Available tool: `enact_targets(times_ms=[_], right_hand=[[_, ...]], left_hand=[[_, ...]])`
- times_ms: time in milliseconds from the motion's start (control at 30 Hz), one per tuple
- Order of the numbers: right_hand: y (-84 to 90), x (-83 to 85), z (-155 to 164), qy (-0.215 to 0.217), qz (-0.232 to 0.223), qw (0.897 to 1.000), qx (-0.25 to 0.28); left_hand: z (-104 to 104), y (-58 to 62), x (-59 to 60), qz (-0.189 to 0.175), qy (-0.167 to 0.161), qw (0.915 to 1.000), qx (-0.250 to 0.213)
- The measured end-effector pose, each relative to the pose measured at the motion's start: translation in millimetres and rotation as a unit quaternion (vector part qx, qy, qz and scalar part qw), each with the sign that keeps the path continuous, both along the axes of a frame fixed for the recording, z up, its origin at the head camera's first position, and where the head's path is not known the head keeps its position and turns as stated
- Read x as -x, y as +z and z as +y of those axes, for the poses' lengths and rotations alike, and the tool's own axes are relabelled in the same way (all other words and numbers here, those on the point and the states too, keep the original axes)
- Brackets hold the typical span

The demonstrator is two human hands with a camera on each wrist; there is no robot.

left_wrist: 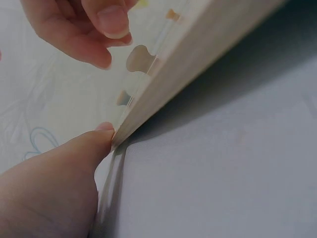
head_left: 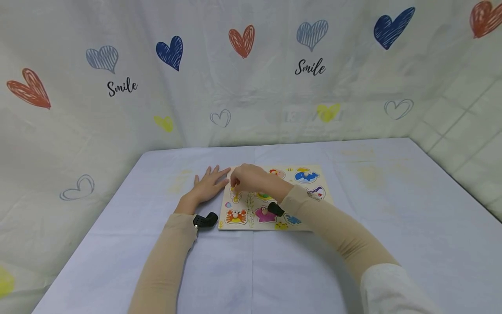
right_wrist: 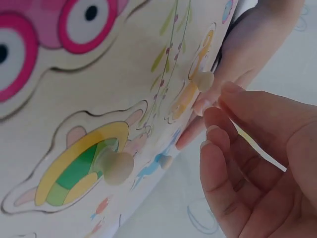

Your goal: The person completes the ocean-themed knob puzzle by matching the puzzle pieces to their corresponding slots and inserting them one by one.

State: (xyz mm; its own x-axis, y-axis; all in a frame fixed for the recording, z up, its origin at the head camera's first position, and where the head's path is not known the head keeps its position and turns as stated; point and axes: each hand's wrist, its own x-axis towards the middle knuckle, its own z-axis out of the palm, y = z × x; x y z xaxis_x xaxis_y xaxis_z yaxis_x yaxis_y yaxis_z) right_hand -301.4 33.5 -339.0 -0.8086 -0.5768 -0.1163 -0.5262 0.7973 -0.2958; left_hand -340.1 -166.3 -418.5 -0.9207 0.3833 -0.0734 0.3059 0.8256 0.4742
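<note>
A wooden peg puzzle board (head_left: 251,227) with sea-animal pieces lies on the table. My left hand (head_left: 208,186) is spread flat at its left side; in the left wrist view the thumb (left_wrist: 59,166) touches the board's edge. My right hand (head_left: 251,179) hovers over the board's left part, fingers loosely bent. In the right wrist view, its thumb and fingertips are right by the round knob (right_wrist: 204,81) of the yellow seahorse piece (right_wrist: 185,99), with nothing between them. A green-and-yellow turtle piece (right_wrist: 81,168) and a blue piece (right_wrist: 148,171) sit nearby in the board.
Also in the board are a crab piece (head_left: 236,216), a pink starfish piece (head_left: 265,214) and a whale piece (head_left: 306,176). A white cloth covers the table (head_left: 219,270). Behind hangs a curtain (head_left: 266,87) printed with hearts. Each wrist wears a black camera (head_left: 205,220).
</note>
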Motion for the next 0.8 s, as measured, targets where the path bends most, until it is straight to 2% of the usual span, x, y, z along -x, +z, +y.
enact_targets(times_ms=[233, 400, 633, 800], right_hand=[[4.7, -7.7, 19, 0.029, 0.034, 0.998, 0.033], [12.2, -11.7, 41, 0.041, 0.048, 0.995, 0.083], [18.0, -20.9, 85, 0.034, 0.088, 0.985, 0.143], [17.3, -26.0, 122, 0.0, 0.115, 0.981, 0.157]], left_hand=[[2, 1.4, -0.8, 0.002, -0.006, 1.0, -0.001], [2, 5.7, -0.8, 0.002, -0.007, 1.0, 0.002], [-2, 5.5, -2.4, -0.003, -0.002, 0.9999, 0.01], [-8, 5.0, -4.4, -0.008, 0.0, 0.9999, 0.01]])
